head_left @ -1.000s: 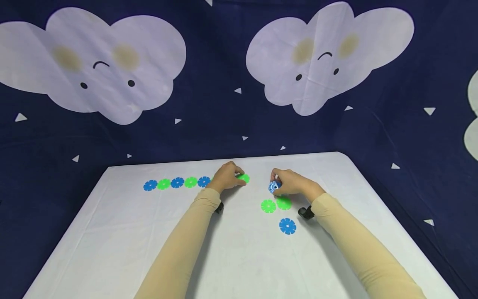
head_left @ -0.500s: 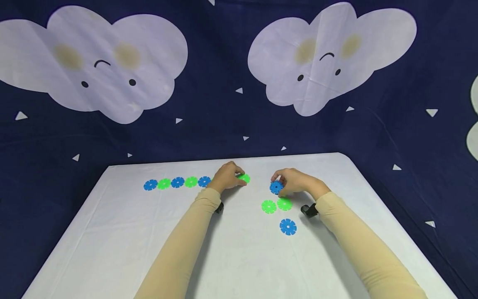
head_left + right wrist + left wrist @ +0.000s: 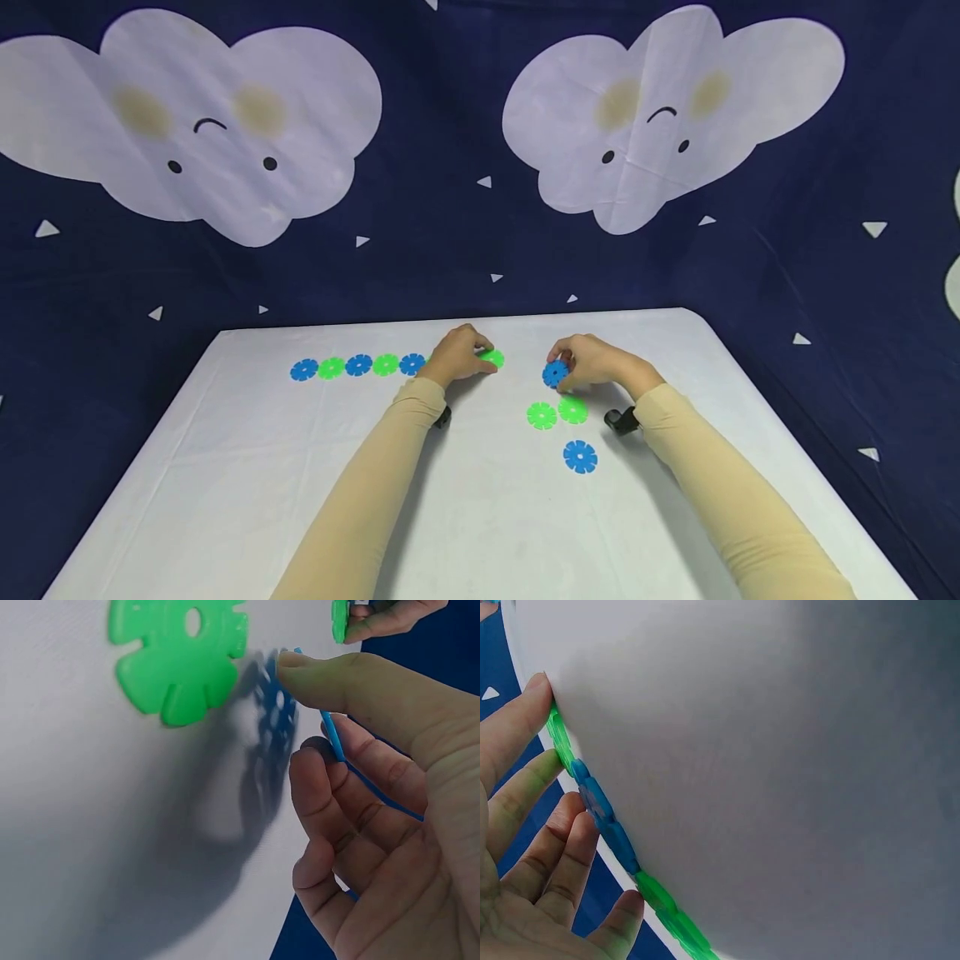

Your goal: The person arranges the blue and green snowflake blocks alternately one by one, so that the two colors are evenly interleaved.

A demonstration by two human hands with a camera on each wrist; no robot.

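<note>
In the head view my left hand (image 3: pixel 455 354) pinches a green notched disc (image 3: pixel 492 358) between thumb and index finger at the right end of a row on the table. The left wrist view shows a blue disc (image 3: pixel 604 814) and another green disc (image 3: pixel 671 911) following it, partly hidden from the head camera by the hand. My right hand (image 3: pixel 596 364) holds a blue notched disc (image 3: pixel 554 374) by its edge, raised above the tabletop; its shadow falls below in the right wrist view.
The row continues left with blue (image 3: pixel 304 369) and green (image 3: pixel 332 367) discs alternating. Two green discs (image 3: pixel 542 416) (image 3: pixel 573 409) and a blue disc (image 3: pixel 581 457) lie loose in front of the right hand. The white table (image 3: pixel 247 467) ends at a dark blue cloud-printed cloth (image 3: pixel 435 275).
The blue disc in my right hand has turned to show its flat face, and the hand has shifted slightly right. My left hand stays in place at the row's end.
</note>
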